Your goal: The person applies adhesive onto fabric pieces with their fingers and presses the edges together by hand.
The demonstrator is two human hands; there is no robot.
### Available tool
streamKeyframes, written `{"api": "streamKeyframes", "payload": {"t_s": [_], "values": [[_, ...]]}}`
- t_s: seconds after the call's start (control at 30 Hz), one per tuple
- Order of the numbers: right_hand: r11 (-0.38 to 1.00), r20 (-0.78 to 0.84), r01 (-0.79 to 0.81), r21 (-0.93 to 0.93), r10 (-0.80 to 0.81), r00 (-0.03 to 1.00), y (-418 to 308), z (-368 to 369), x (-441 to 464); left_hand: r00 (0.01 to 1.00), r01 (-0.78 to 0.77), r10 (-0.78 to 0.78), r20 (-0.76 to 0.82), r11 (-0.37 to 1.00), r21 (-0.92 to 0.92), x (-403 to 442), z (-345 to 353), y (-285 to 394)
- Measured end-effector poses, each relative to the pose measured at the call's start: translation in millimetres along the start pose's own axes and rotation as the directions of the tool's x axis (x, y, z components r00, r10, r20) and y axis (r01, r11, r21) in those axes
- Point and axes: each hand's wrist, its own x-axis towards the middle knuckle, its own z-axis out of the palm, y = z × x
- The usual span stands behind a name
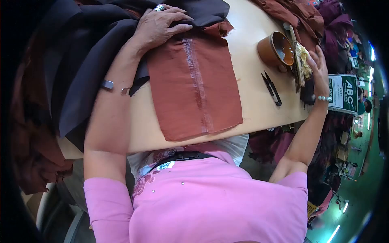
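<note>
My left hand (162, 25) lies palm down on dark cloth (206, 12), fingers slightly spread, at the top edge of a rust-brown fabric piece (172, 81). A shiny, wrinkled strip (196, 77) runs down the middle of that piece. At the right side of the table, my right hand (320, 73) is beside a crumpled yellowish-white thing (302, 60) on a wooden stick (293, 52); its fingers are bent around it, partly hidden. Just left of it stands a brown cup (272, 49). Small black thread snips (271, 89) lie on the table below the cup.
The pale table (251, 101) has its near edge at my waist. Dark and rust cloth hangs over its left side. More rust cloth (283, 14) is heaped at the top right. A green and white ABC package (343, 93) is beyond my right wrist. People are far off at right.
</note>
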Motion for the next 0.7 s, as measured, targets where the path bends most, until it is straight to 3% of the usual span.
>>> {"api": "streamKeyframes", "payload": {"t_s": [0.07,0.2,0.33,0.5,0.57,0.63,0.7], "values": [[0.958,0.102,-0.084,0.273,0.058,0.993,2.1,5.6,-15.0,1.0,0.014,-0.014,0.013,1.0,-0.01,-0.3,-0.5,0.8],[0.948,0.009,-0.017,0.319,0.015,1.0,0.3,10.0,-15.1,0.999,0.035,-0.036,0.0,0.991,0.127,0.5,21.7,-15.0],[0.979,-0.089,0.185,0.089,-0.177,0.98,-58.4,22.0,-23.1,1.0,0.029,-0.028,-0.006,0.993,0.117,-1.4,21.2,-16.0],[0.898,-0.02,0.304,-0.318,-0.327,0.945,-81.9,54.6,-28.3,1.0,0.016,-0.014,-0.022,0.992,0.122,-0.1,24.1,-17.6],[0.919,-0.008,0.317,-0.233,-0.327,0.945,-80.0,51.5,-27.8,0.999,0.003,0.002,-0.044,0.993,0.116,-0.2,24.7,-17.6],[0.975,0.005,0.216,0.047,-0.216,0.976,-67.0,37.6,-20.9,1.0,0.012,-0.012,-0.007,0.999,0.042,-0.8,9.0,-6.5],[0.968,-0.005,0.246,-0.043,-0.247,0.969,-60.5,31.0,-22.8,1.0,0.021,-0.021,0.009,1.0,-0.003,-0.5,3.2,-2.4]]}}
